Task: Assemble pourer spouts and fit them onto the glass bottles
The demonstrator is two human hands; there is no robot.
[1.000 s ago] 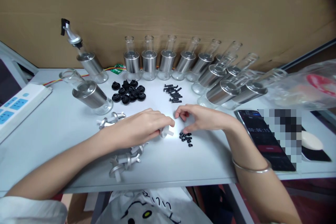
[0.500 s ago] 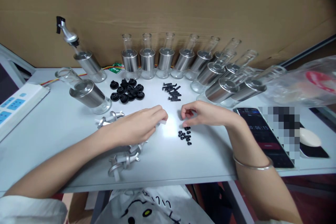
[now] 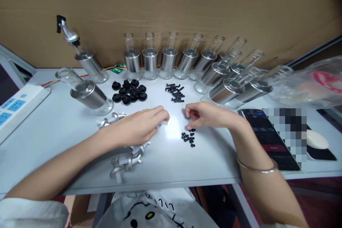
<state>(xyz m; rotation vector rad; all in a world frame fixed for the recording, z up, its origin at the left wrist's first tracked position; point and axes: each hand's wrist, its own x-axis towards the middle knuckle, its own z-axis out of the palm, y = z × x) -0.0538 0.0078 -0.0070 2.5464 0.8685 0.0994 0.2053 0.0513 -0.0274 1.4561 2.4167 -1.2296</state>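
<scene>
My left hand (image 3: 145, 124) is closed around a pourer spout. Only its white stem end (image 3: 164, 123) sticks out past the fingers; my hand hides the rest. Several silver pourer spouts (image 3: 129, 162) with white stems lie under and beside my left forearm. To the right, my right hand (image 3: 204, 114) is open, its fingers curled and the thumb apart from them. The thumb tip is just above a small pile of tiny black plugs (image 3: 188, 138). Beyond my hands lie thin black levers (image 3: 175, 93) and a heap of ribbed black stoppers (image 3: 129, 92).
Glass bottles with steel sleeves (image 3: 168, 60) line the back and right. A bottle with a pourer fitted (image 3: 89, 65) and another bottle (image 3: 89, 94) stand at left. A power strip (image 3: 24, 103) lies far left; a phone (image 3: 269, 139) and plastic bag (image 3: 312, 82) are at right.
My left hand has shifted very slightly left with the white stem. The right hand stays over the black plugs with almost no movement.
</scene>
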